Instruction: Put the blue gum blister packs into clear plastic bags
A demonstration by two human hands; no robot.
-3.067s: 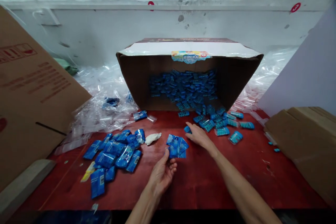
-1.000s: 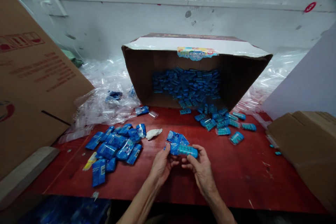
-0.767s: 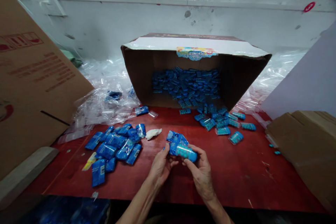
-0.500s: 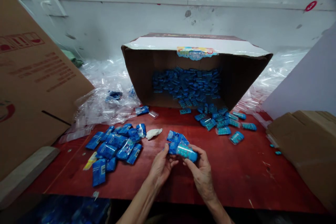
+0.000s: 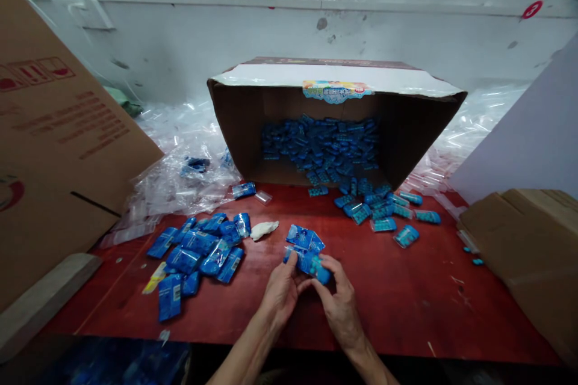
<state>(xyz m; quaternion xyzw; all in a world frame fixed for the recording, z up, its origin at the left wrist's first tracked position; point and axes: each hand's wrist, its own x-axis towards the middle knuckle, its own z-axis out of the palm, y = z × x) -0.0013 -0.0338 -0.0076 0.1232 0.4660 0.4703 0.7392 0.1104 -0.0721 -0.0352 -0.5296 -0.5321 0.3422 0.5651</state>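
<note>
Low over the table, my left hand (image 5: 280,290) pinches a blue printed wrapper (image 5: 300,257). My right hand (image 5: 342,307) has its thumb and fingers around the blue end of a small clear container (image 5: 321,273) with turquoise balls inside. The wrapper covers the container's left part; the blue end and some balls show at its right. Just beyond my hands, flat blue wrappers (image 5: 305,237) lie on the red tabletop (image 5: 397,289). Loose containers (image 5: 383,224) like the held one are scattered to the right.
A cardboard box (image 5: 226,126) on its side faces me, holding many blue containers (image 5: 323,144). Wrapped blue packets (image 5: 198,242) form a pile at left, near a crumpled white scrap (image 5: 264,229). Clear plastic pieces (image 5: 180,174) heap behind. Cartons (image 5: 58,150) flank the table.
The container in my right hand has gone leftward into the blue wrapper, so less of its clear side shows. My right hand has shifted slightly left and stays closed on it.
</note>
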